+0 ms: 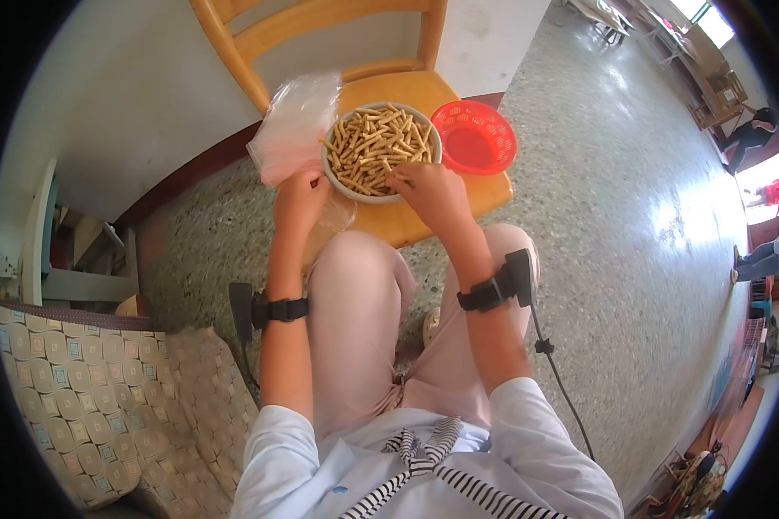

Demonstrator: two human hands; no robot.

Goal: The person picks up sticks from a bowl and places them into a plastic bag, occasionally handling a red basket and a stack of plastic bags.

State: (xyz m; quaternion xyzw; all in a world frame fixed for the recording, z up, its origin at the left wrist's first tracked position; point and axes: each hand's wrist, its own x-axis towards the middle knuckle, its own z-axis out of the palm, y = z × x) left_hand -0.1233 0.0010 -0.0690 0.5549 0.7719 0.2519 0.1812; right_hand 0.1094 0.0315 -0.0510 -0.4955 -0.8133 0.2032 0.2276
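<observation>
Two bare hands at work over a wooden chair (pixel 417 84), knees right up against it.

Head view: round bowl, pale rim (pixel 370 199), sits mid-seat, heaped with thin tan sticks (pixel 374 143). Sticks lie at all angles, pile up to the rim.

Left hand (pixel 301 197): left of the bowl, near its rim, just below the plastic bags (pixel 301 112). Fingers curled in and pinched together; can't tell if any film is caught between them. Bags are clear, pinkish toward the near end, lying at the seat's left side and overhanging it. More clear film (pixel 339 213) shows just beside the left hand, on the near side of the bowl.

Right hand (pixel 433 192): over the near right rim, fingertips down at the sticks. Fingers bent; can't tell whether they grasp one.

Red basket (pixel 469 149), perforated wall, sits right of the bowl, by the seat's right edge.

Black strap (pixel 286 310) on left forearm, matching one (pixel 486 296) on right, each with a black module. Cable (pixel 556 372) runs down from the right one.

Patterned cover (pixel 86 389) lower left. Speckled floor (pixel 614 259) right. Two other people partly visible at far right, well apart from the chair.
</observation>
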